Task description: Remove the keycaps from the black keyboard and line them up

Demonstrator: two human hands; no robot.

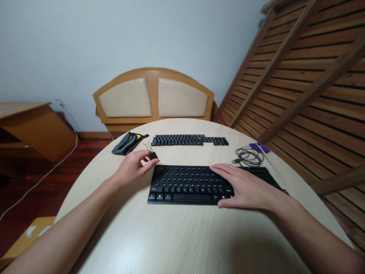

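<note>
A black keyboard (188, 197) lies on the round table, with its bottom-row keys still capped and bare switch stems across many upper rows. My left hand (137, 165) is over the keyboard's upper left corner, thumb and fingers pinched on a keycap puller (153, 155) with a black handle and thin wire prongs. Whether a keycap is caught in its lower wires is too small to tell. My right hand (242, 186) rests spread across the keyboard's right part, hiding some keys. Behind the keyboard, loose black keycaps (179, 140) stand in rows that follow the keyboard layout.
At the table's (182, 236) back left lies a folded grey, black and yellow cloth item (127, 144). On the right are a coiled USB cable (249, 156), a purple cloth (259, 147) and a thin white stick (269, 159). A wooden headboard (154, 91) stands beyond.
</note>
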